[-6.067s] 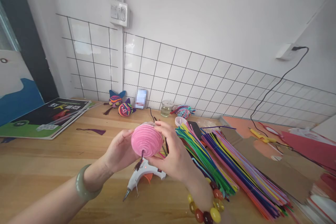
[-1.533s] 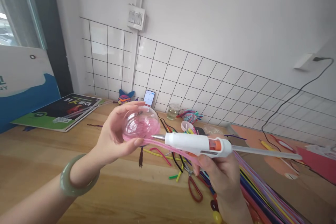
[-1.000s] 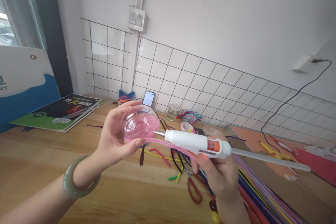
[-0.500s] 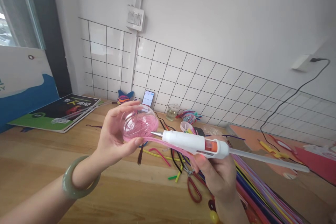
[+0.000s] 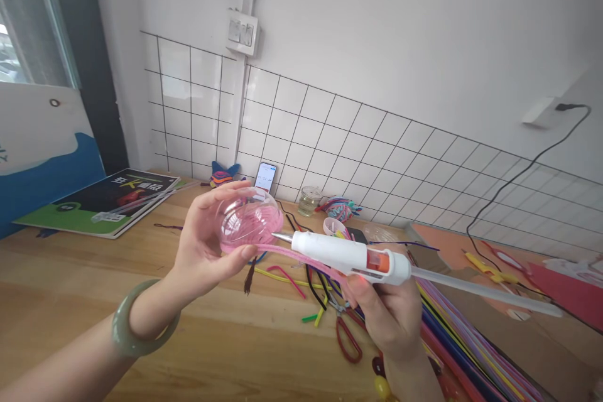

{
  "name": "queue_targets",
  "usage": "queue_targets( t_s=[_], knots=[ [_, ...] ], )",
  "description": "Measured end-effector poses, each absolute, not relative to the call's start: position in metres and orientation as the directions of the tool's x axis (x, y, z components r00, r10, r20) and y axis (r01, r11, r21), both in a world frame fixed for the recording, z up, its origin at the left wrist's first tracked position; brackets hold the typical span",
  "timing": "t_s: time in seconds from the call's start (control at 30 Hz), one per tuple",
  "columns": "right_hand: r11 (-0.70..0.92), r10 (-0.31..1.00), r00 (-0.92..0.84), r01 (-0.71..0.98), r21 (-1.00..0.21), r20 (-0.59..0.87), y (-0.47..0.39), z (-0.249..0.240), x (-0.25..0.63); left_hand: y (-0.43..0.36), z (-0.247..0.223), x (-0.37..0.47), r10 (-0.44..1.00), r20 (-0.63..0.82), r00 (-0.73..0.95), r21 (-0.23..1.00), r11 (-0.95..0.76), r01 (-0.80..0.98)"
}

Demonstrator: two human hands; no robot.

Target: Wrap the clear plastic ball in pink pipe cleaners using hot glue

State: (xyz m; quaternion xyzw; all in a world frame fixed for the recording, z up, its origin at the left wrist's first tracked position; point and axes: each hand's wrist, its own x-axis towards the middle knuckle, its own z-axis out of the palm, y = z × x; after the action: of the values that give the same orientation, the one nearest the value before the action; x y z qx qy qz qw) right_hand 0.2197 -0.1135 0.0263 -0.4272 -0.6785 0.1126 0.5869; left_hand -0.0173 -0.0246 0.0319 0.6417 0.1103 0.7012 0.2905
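Note:
My left hand (image 5: 211,235) is closed around a clear plastic ball (image 5: 247,213) whose lower part is covered with pink strands. Its thumb presses a pink pipe cleaner (image 5: 292,255) against the ball's near side. The strip runs right, under the glue gun, to my other hand. My right hand (image 5: 393,314) grips a white hot glue gun (image 5: 330,251) with an orange inner part and a long translucent glue stick out of its back. The metal nozzle points left, at or very near the ball's right side; I cannot tell whether it touches. A green bangle (image 5: 125,320) circles my left wrist.
Scissors with red handles (image 5: 348,339) and loose pipe cleaner pieces (image 5: 287,279) lie below the glue gun. A bundle of coloured pipe cleaners (image 5: 471,339) is at right. Behind stand a phone (image 5: 265,177), a glass jar (image 5: 309,201) and a wrapped colourful fish (image 5: 342,208). Magazines (image 5: 103,201) lie left.
Both hands, the ball and the glue gun stay almost in place. The nozzle has shifted very slightly up along the ball's side.

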Motion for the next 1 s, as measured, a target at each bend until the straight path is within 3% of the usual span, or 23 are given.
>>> queue_targets(
  t_s=[1.0],
  knots=[
    [0.649, 0.685, 0.001, 0.453, -0.611, 0.728, -0.1145, 0.0285, 0.2189, -0.0236, 0.0321, -0.0161, 0.562, 0.827, 0.000, 0.539, -0.794, -0.281]
  ],
)
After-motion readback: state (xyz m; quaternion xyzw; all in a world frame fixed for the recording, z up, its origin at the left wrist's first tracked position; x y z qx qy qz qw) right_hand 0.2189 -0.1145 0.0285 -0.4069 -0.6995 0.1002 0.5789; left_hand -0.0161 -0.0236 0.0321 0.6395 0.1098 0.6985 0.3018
